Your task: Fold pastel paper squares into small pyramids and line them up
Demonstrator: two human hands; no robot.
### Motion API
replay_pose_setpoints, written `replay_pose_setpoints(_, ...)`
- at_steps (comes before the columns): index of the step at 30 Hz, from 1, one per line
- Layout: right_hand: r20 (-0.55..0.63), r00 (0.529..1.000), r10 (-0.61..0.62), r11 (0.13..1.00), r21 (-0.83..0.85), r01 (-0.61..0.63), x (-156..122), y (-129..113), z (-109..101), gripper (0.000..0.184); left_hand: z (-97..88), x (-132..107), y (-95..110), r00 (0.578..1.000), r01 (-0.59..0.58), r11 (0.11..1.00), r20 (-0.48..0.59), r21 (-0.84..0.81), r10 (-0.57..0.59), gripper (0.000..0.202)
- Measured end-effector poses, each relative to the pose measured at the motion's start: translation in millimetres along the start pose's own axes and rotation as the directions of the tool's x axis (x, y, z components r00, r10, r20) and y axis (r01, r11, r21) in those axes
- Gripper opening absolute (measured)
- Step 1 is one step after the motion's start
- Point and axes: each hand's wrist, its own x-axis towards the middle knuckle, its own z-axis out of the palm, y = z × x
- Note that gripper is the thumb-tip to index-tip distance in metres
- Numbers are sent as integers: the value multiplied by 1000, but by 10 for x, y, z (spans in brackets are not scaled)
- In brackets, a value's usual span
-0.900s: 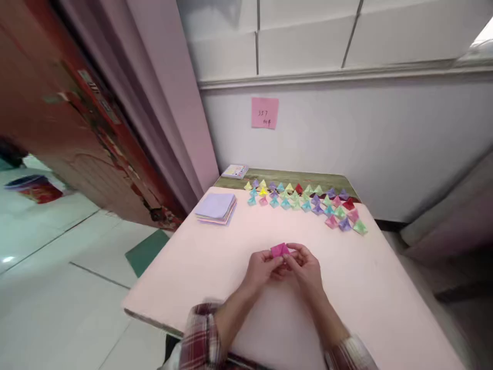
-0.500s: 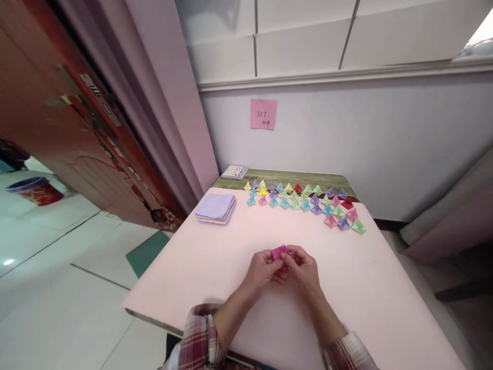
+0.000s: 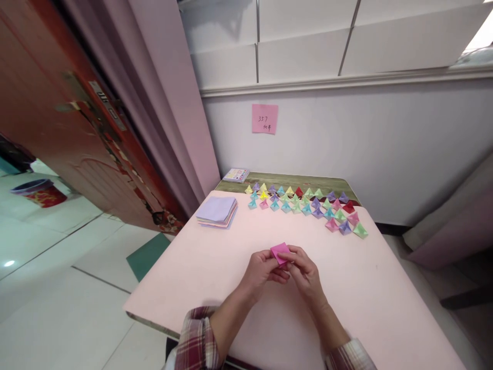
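A small folded square of magenta paper (image 3: 280, 251) is held between both hands above the pink tabletop. My left hand (image 3: 262, 271) pinches its left edge, thumb near the lower corner, other fingers curled beneath. On the right side, my right hand (image 3: 304, 268) grips the paper, with a finger lying across its face and the thumb low at its edge. Farther back, several folded paper pieces (image 3: 296, 206) in many colours stand in rows. At the back left lies a stack of square paper sheets (image 3: 217, 209), lilac on top.
The pink-covered table (image 3: 185, 277) has a green wood-look strip along its back. A small printed packet (image 3: 236, 175) rests at the far left corner. A pink note (image 3: 264, 118) is on the wall. The red door (image 3: 69, 133) and a bin (image 3: 40, 192) are at left.
The magenta paper now shows a fuller, diamond-turned face. My right index finger has moved across the front, where the thumb was before. The view has tilted slightly.
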Motion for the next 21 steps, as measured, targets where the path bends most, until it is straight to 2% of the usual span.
replay_pose_setpoints(5,13,1000,26,1000,8,-27,-7,-21,-12,29,-26,-38,38,993,-27,996,111,-90,37,31)
replay_pose_setpoints(8,-12,997,79,996,32,-79,-24,10,0,29,-54,-27,12,995,-26,996,96,-82,34,35)
replay_pose_setpoints(10,-37,986,161,983,92,-157,-35,32,11,30,-67,-11,-21,996,-23,998,82,-61,28,39)
replay_pose_setpoints(12,-88,959,268,947,209,-245,-37,43,15,33,-72,5,-50,997,-31,998,72,-54,35,42)
replay_pose_setpoints(14,-170,914,369,896,327,-301,-28,44,14,34,-69,17,-67,998,-51,997,39,-50,53,42)
replay_pose_setpoints(17,-254,838,483,850,365,-379,-6,44,17,39,-52,29,-77,996,-85,996,-24,-17,84,42)
replay_pose_setpoints(19,-203,820,536,823,343,-453,2,48,37,39,-35,35,-85,994,-101,995,-37,17,102,41)
replay_pose_setpoints(21,-114,822,558,800,334,-498,1,51,65,35,-17,40,-99,993,-113,992,-25,54,114,39)
